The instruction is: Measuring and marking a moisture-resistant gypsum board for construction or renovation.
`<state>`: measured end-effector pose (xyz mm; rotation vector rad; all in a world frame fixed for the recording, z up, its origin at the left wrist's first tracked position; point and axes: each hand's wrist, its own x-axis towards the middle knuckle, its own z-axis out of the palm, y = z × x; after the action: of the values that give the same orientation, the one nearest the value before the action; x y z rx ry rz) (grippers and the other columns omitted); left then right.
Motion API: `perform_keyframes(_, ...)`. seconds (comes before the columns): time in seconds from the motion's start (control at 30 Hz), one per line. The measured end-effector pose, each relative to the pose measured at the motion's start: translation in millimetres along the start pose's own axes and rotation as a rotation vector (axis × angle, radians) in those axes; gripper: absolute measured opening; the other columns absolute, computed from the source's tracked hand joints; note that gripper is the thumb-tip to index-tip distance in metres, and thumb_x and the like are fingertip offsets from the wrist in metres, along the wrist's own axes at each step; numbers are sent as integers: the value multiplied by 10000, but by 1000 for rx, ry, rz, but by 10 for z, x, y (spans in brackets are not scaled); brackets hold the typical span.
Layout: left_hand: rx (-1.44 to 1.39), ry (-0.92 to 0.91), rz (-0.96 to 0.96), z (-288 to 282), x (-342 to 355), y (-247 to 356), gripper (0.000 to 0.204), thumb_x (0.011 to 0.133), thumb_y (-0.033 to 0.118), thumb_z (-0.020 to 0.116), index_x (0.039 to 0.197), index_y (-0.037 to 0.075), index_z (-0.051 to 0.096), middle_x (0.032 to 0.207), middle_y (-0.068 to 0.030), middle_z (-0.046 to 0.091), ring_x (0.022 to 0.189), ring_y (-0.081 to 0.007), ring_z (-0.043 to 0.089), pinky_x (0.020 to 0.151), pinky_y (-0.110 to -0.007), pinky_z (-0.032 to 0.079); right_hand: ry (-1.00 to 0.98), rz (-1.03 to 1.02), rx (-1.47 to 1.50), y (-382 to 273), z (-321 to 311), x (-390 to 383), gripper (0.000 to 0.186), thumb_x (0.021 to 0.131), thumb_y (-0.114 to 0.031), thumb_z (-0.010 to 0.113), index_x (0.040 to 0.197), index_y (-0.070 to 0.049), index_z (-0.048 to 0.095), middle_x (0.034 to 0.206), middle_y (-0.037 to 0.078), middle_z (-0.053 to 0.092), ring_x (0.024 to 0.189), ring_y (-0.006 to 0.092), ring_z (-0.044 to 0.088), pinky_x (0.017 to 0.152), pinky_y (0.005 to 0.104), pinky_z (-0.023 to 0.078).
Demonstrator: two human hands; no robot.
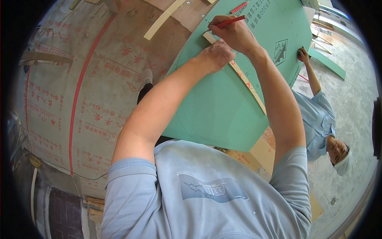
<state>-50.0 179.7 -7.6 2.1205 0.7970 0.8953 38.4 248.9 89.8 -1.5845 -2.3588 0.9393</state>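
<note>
The right hand (pixel 234 35) has its fingers closed around a slim red pencil (pixel 235 20), the tip pointing toward the far end of a long, narrow, pale wooden strip (pixel 250 88) with reddish marks on it. That strip lies on a large, flat, green board (pixel 211 105), running slantwise from the hands back toward the person's right forearm. The left hand (pixel 218 55) rests over the strip near its far end, fingers curled and bunched; how firmly they grip it I cannot tell. A second slim red object (pixel 238 7) lies on the board beyond the right hand. At the board's right edge, a co-worker in a light blue shirt (pixel 316 119) reaches in with one hand (pixel 304 55), its fingers bent around a small, dark reddish object
</note>
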Motion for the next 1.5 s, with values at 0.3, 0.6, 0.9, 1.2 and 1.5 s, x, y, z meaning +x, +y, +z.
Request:
perform_keyframes(0.3,-243,48,-432,255,-498,291,411,898,18,532,1304,82,541,1355,-180,556,1282,-376,510,1035,-475,458,-232,21,-89,-325,298,-344,146,908,-195,671,967,-68,713,833,122,697,768,265,671,720,363,541)
perform_keyframes(0.6,7,149,-286,308,-894,540,445,929,43,544,1373,57,522,1354,-159,567,1300,-337,518,1161,-466,372,68,144,402,-574,312,-1215,132,922,-123,651,999,-39,718,889,106,739,834,251,706,780,356,559)
perform_keyframes(0.9,403,30,-274,549,-943,512,465,951,139,571,1407,72,510,1520,-126,436,1403,-310,421,1181,-509,309,-8,53,207,-690,536,-1077,177,915,-216,647,1001,-78,715,867,119,730,819,323,680,763,377,548)
perform_keyframes(1.2,879,-232,-323,458,-851,759,553,986,249,547,1512,92,477,1609,-130,399,1505,-306,336,1234,-527,222,-108,-139,-191,-657,707,-754,136,905,-187,647,926,-61,692,767,140,684,742,348,644,703,428,516)
perform_keyframes(1.5,830,-137,-301,656,-1085,822,538,998,233,525,1514,97,458,1604,-125,395,1496,-300,343,1222,-497,255,-91,-170,-93,-708,852,-1042,84,876,-146,642,894,-83,694,737,172,651,722,393,617,685,478,506)
